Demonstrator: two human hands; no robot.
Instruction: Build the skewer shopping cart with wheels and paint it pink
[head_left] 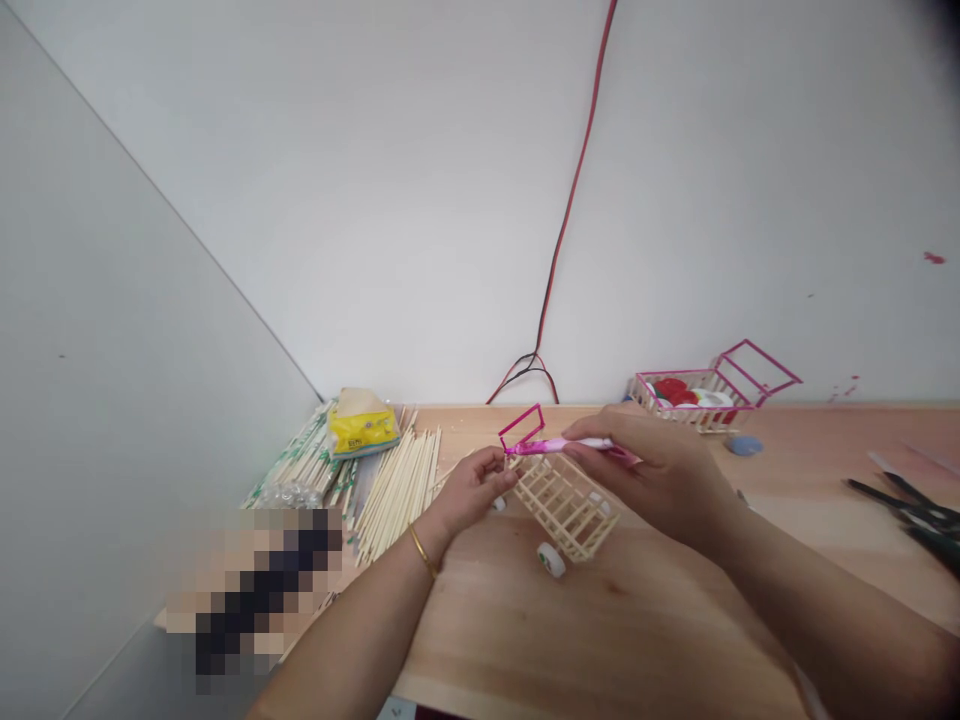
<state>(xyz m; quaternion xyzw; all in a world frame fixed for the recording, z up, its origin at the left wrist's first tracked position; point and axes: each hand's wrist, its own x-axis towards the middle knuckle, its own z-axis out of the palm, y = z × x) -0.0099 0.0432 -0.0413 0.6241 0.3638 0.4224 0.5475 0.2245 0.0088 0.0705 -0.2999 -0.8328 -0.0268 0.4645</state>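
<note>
Yellow packet (365,432) and loose sticks (401,490) lie left of the wooden cart (571,512)

pale wall (375,200), red-and-black cable (576,180) hanging down it, grey side panel (97,300) at left, wooden tabletop (525,650)

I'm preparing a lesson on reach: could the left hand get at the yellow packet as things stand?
Probably yes: the yellow packet lies left of the left hand, with seemingly only low-lying loose sticks between. It would probably have to let go of the stick cart first.
</note>
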